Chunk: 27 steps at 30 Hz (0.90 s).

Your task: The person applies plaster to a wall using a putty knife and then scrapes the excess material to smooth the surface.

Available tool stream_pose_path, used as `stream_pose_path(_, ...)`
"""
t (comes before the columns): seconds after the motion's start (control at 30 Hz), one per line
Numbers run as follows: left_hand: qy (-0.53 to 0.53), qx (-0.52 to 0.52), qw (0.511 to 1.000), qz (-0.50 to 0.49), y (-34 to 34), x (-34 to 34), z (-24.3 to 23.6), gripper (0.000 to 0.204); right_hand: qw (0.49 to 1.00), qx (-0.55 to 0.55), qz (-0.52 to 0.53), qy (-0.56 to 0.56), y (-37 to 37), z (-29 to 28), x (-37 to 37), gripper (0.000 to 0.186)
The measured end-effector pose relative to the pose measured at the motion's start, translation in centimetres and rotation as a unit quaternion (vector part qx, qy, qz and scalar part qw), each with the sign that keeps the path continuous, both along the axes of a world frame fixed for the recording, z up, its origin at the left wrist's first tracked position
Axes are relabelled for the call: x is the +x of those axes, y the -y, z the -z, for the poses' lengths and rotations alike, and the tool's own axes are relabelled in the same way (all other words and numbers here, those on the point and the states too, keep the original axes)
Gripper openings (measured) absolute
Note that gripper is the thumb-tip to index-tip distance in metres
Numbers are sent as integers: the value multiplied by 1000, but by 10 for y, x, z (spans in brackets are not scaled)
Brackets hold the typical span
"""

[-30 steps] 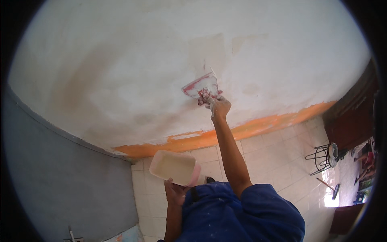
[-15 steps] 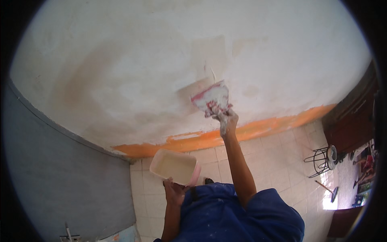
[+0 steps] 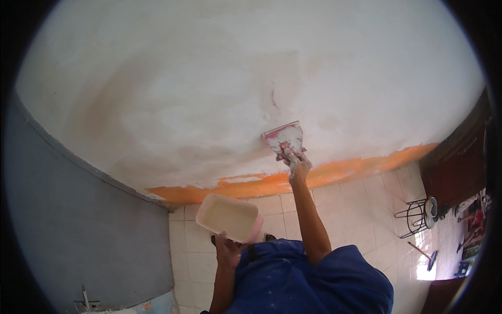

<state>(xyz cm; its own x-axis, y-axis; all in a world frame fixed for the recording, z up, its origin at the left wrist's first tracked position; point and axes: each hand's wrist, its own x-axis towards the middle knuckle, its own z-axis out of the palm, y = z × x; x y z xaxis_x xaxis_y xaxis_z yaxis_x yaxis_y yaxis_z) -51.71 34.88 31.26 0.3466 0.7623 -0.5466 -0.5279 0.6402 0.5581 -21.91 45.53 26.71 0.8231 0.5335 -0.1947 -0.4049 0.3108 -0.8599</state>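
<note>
My right hand (image 3: 298, 166), crusted with white paste, grips a wide red putty knife (image 3: 285, 138) smeared with white filler, its blade against the white wall (image 3: 366, 89), a little above the orange band (image 3: 345, 167) along the wall's foot. Just above the blade the wall has a thin reddish streak and faint rectangular patches. Low in the middle, my left hand (image 3: 227, 248) holds a pale pink plastic container (image 3: 254, 226) by its near edge, with a creamy white substance inside.
A grey wall (image 3: 83, 209) meets the white one at the left. The tiled floor (image 3: 361, 209) runs below. At the right are a black metal stool (image 3: 413, 217) with a bowl on it, a broom (image 3: 429, 259), dark wooden doors (image 3: 452, 162) and a bright opening with people or objects too small to tell.
My right hand and the putty knife have moved down and to the right along the wall, toward the orange band. My left hand and the container have stayed almost in place.
</note>
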Motion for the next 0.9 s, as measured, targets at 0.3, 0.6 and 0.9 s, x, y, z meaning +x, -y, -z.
stream_pose_path(0.3, 50, -8, 998, -25, 24, -16, 17, 47, 994, 69, -58, 61, 21, -62, 7, 22)
stream_pose_path(0.6, 46, 18, 998, -30, 30, -1, 17, 48, 994, -45, -32, -93, 19, 45, 23, 20)
stream_pose_path(0.9, 50, 27, 998, -17, -2, -9, 52, 48, 995, 60, -72, -23, 41, 43, 4, 21)
